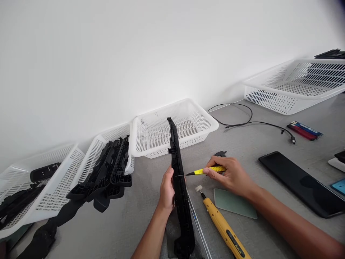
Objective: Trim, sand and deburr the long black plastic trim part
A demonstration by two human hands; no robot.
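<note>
Left hand [167, 190] grips the black part [179, 180]; right hand [231, 174] points the yellow tool [206, 171] at it.

The left hand [167, 190] is raised from the lower middle of the view, its forearm angled up and to the right, with the fingers curled closed around a long black part [179, 183] that is kept on edge. The right hand [229, 174] is reached in from the lower right, forearm stretched leftward, and a yellow-handled tool [207, 170] is pinched between thumb and fingertips, pointed left.
</note>
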